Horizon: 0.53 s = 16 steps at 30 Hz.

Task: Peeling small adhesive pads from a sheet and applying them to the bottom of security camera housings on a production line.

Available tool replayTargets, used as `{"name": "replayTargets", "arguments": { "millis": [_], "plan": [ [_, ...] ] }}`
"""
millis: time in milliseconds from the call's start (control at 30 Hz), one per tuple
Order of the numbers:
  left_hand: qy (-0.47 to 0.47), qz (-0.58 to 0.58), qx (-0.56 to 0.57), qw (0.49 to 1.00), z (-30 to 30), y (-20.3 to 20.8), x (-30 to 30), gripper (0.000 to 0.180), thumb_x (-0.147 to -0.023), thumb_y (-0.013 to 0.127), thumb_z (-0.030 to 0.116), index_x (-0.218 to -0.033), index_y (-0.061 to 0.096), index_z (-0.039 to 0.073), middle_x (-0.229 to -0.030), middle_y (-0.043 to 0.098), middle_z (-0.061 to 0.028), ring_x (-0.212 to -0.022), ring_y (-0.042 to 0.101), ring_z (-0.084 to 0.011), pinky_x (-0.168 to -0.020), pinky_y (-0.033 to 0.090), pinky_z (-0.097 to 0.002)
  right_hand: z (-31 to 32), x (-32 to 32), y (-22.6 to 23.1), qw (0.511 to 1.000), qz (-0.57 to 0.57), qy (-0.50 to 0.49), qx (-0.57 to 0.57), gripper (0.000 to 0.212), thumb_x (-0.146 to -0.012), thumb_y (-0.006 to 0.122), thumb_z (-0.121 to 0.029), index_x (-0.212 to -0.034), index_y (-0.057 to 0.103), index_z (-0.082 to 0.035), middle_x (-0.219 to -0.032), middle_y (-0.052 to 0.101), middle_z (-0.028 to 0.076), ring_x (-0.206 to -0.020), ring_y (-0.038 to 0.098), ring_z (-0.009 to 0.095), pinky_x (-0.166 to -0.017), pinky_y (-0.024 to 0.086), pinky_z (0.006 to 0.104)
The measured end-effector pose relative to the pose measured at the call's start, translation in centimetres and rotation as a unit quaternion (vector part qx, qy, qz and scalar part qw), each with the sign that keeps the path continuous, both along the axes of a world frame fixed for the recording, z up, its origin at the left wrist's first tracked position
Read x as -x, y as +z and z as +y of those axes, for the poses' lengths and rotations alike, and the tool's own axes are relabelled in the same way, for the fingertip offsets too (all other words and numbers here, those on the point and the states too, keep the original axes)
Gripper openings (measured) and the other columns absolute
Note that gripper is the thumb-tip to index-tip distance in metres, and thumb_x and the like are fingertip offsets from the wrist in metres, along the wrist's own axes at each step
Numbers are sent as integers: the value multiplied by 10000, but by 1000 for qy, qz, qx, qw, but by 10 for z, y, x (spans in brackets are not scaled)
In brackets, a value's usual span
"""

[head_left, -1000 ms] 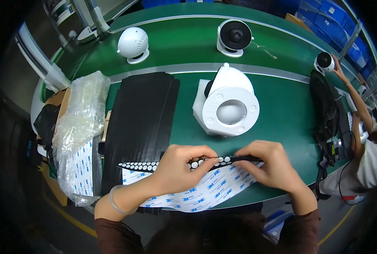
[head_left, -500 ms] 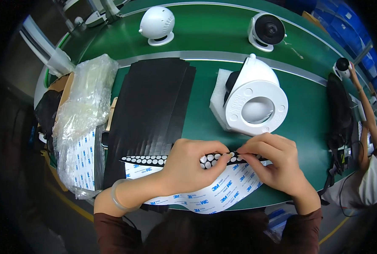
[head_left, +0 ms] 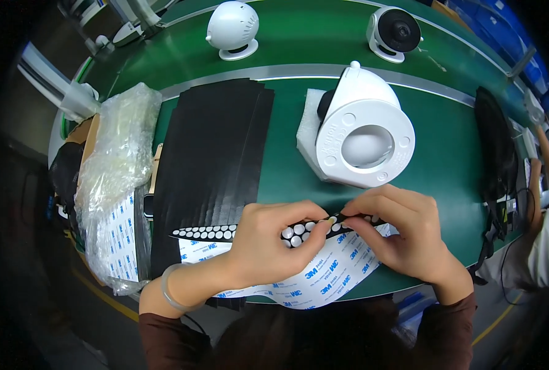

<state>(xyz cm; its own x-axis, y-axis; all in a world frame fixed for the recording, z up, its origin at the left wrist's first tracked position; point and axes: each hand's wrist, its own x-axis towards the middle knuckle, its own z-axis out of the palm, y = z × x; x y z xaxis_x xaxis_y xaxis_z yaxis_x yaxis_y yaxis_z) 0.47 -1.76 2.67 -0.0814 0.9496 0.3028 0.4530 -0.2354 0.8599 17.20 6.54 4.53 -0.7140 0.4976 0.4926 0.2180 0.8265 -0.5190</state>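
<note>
Near the front edge of the bench, both hands pinch a sheet of white round adhesive dots. Its black, dotted strip (head_left: 203, 234) runs sideways, and the white backing paper with blue print (head_left: 330, 280) curls toward me below it. My left hand (head_left: 268, 237) is closed, thumb and forefinger gripping the dotted strip at its middle. Close beside it, my right hand (head_left: 404, 231) has its fingertips pinched on the same strip, at the edge where the dots meet the backing. Whether a single dot sits between the right fingertips is hidden. Beyond them, a white camera housing (head_left: 330, 145) lies base toward me on white foam (head_left: 308, 132).
A stack of black sheets (head_left: 216, 148) lies left of centre, beside a clear plastic bag (head_left: 120, 142) with printed sheets. Two white cameras, one turned away (head_left: 233, 28) and one black-faced (head_left: 398, 31), stand on the green belt. A black pouch (head_left: 491, 142) and another person's arm (head_left: 535, 191) are at right.
My view has shifted slightly, and the housing and black sheets appear a little further left. Both hands keep their pinch on the strip. At right, the co-worker's held camera has left its earlier place.
</note>
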Motion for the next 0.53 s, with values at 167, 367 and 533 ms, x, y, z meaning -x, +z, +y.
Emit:
{"name": "replayTargets", "arguments": {
  "millis": [167,367,533],
  "plan": [
    [0,-5,11,1000,0,-3,-2,43,-709,626,55,-733,620,19,-620,611,-78,-510,589,-137,-461,428,-222,2,-1,-5,1000,-6,11,-1,129,-629,659,-41,-732,591,-78,-697,584,19,-543,561,187,-482,434,277],
    [0,-42,30,999,1,-5,-2,157,-721,629,45,-861,560,25,-643,631,-68,-549,610,-120,-510,443,-206,0,-1,-9,995,24,5,-96,159,-593,649,-43,-735,580,-61,-763,581,33,-646,591,184,-529,462,269],
    [13,-107,74,991,0,-7,-2,500,-752,619,64,-1161,330,74,-707,658,-54,-636,650,-212,-567,463,-231,-5,-4,-10,970,-14,23,-241,219,-590,610,-85,-807,608,-52,-870,611,58,-801,613,228,-675,501,312]
  ]
}}
